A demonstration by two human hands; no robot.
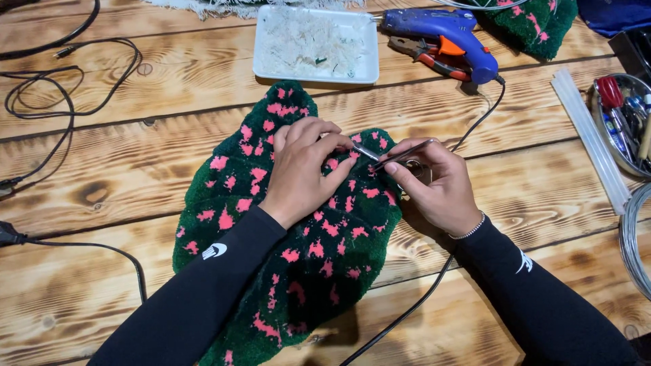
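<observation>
1. Nearest the camera: two forearms in long black sleeves, reaching up from the bottom edge over a scorched, light-brown plank table (135,298).
2. Under and between the arms: a leaf-shaped tufted rug piece, dark green with pink flecks (298,271), lying flat on the table and stretching from the bottom edge to just below the white tray.
3. Left hand (302,166): laid palm down on the upper part of the rug piece, fingers curled and pressed into the pile, nothing gripped inside it; fingertips close to the tool's tip.
4. Right hand (434,183): resting at the rug piece's right edge, fingers closed round small metal scissors (397,157), blades pointed left onto the pile just beside the left hand's fingers; a thin silver bracelet at that wrist.
5. A black cable (420,298) running out from under the right forearm toward the bottom edge.
6. Further off: a white rectangular tray of pale yarn trimmings (315,44), just beyond the rug piece's top.
7. Right of the tray: a blue glue gun with an orange trigger (447,37), lying across red-handled pliers (427,57).
8. Far right: clear glue sticks (590,135) and a metal bowl of tools (627,118).
9. Far left: loose black wires (61,95) looped on the table.
</observation>
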